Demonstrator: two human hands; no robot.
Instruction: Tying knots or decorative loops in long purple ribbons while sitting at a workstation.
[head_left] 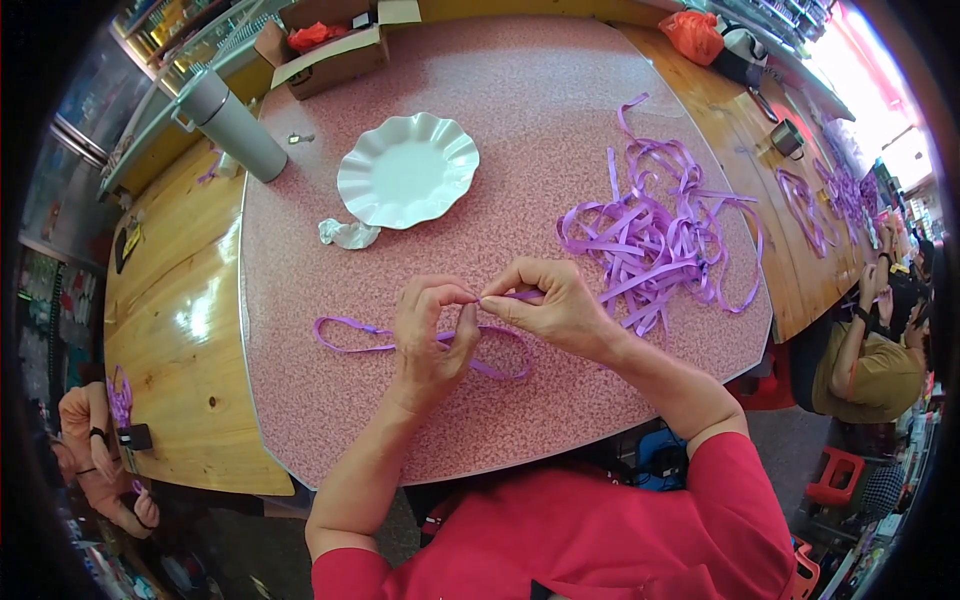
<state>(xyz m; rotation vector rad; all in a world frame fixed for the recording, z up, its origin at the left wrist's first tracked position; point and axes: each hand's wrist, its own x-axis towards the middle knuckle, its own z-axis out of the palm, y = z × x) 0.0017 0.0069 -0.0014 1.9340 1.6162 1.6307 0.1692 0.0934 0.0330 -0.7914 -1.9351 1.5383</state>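
Note:
Fingertip to fingertip, my left hand (436, 325) and my right hand (548, 305) meet above the pink speckled table (330, 440). Both pinch a narrow purple ribbon strap (505, 374). One loop of it lies left of my left hand, with a small dark blue piece on it, and another curls below my hands. A short stretch shows between my right thumb and forefinger. The exact spot where the fingertips meet is too small to make out. To the right of my right hand lies a tangled heap of purple straps (660, 245).
Beyond my hands are a white scalloped plate (408, 172), crumpled white tissue (348, 234), a grey bottle (232, 125) and a cardboard box (335, 60). Wooden tables (190, 380) adjoin both sides; a metal mug (787, 139) stands on the right one. People sit at left and right.

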